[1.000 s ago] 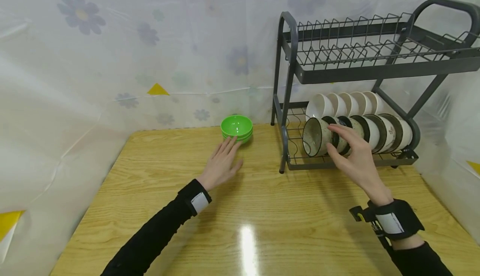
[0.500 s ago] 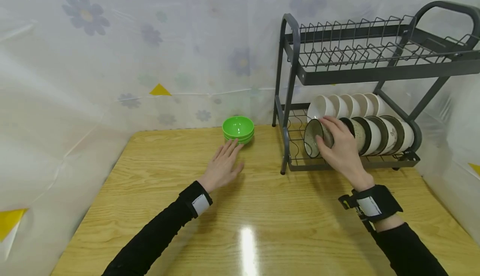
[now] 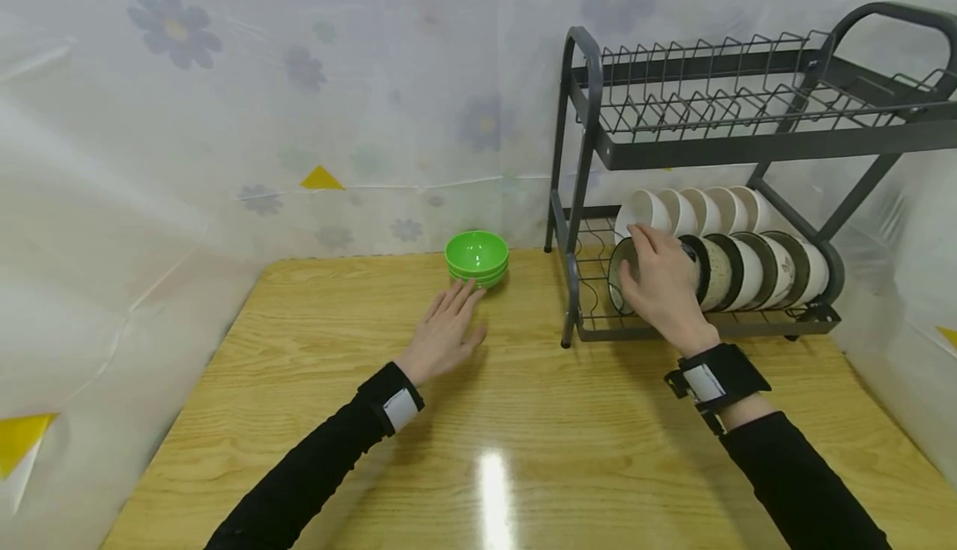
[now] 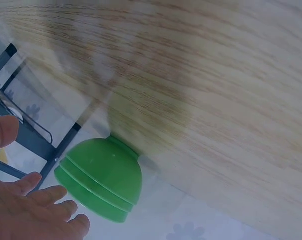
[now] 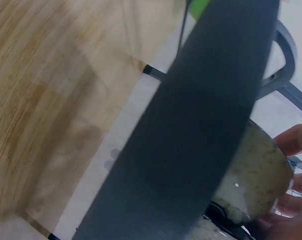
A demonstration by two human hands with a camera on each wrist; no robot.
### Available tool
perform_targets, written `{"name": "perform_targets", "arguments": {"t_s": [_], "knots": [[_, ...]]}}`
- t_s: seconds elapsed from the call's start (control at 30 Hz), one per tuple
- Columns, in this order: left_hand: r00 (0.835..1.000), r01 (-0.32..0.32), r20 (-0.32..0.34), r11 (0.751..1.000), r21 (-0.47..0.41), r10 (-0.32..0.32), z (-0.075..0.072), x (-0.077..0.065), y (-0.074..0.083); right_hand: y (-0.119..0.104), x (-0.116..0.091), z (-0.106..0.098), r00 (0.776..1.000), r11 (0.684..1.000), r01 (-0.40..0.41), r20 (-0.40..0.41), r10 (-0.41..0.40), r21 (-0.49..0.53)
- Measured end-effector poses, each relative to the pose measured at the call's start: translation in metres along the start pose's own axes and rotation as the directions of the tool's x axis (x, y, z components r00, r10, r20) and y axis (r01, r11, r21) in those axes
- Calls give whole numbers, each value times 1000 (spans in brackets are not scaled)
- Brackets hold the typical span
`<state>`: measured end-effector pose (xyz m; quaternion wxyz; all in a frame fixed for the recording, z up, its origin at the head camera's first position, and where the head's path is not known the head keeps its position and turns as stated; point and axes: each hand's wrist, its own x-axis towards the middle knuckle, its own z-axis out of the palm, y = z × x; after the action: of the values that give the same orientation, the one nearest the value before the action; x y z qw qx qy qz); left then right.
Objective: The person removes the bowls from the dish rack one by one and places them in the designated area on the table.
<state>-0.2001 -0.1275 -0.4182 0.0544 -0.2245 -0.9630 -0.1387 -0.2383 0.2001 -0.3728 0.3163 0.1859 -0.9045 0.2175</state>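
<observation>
Small green bowls (image 3: 477,255), nested in a stack, stand at the table's back edge. My left hand (image 3: 444,334) is held out in front of them with its fingers extended. In the left wrist view, its fingertips come close to the bowls' rims; whether they touch, I cannot tell. At the right, my right hand (image 3: 664,286) holds the leftmost speckled, dark-rimmed bowl (image 5: 263,167) in the front row of the dish rack. Thumb and fingers lie on either side of that bowl, and the hand hides much of it in the head view.
A dark two-tier dish rack (image 3: 748,151) stands at the right. White bowls (image 3: 645,211) line its lower back row, and patterned dark-rimmed bowls (image 3: 748,272) stand along the front row. The upper tier's wire slots (image 3: 718,105) lie above my right hand. Wood table (image 3: 336,351) lies in front.
My right hand has moved left along the front row, from an open-fingered pose above the bowls to the leftmost bowl, and its fingers have closed round it. The left hand stays put.
</observation>
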Motion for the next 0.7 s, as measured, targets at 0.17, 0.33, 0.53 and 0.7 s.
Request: {"name": "perform_targets", "arguments": {"t_s": [0.17, 0.33, 0.53, 0.7], "knots": [[1000, 2, 0, 1000, 3, -2, 1, -1, -1, 2, 1, 5, 997, 1000, -26, 74, 27, -9], [1000, 9, 11, 1000, -11, -8, 1, -2, -1, 0, 2, 8, 996, 998, -8, 89, 14, -61], [1000, 10, 15, 1000, -11, -10, 3, -2, -2, 2, 4, 13, 997, 990, 38, 74, -28, -137], [1000, 11, 20, 1000, -7, -11, 2, -2, -2, 2, 4, 14, 996, 976, 57, 83, -41, -209]]}}
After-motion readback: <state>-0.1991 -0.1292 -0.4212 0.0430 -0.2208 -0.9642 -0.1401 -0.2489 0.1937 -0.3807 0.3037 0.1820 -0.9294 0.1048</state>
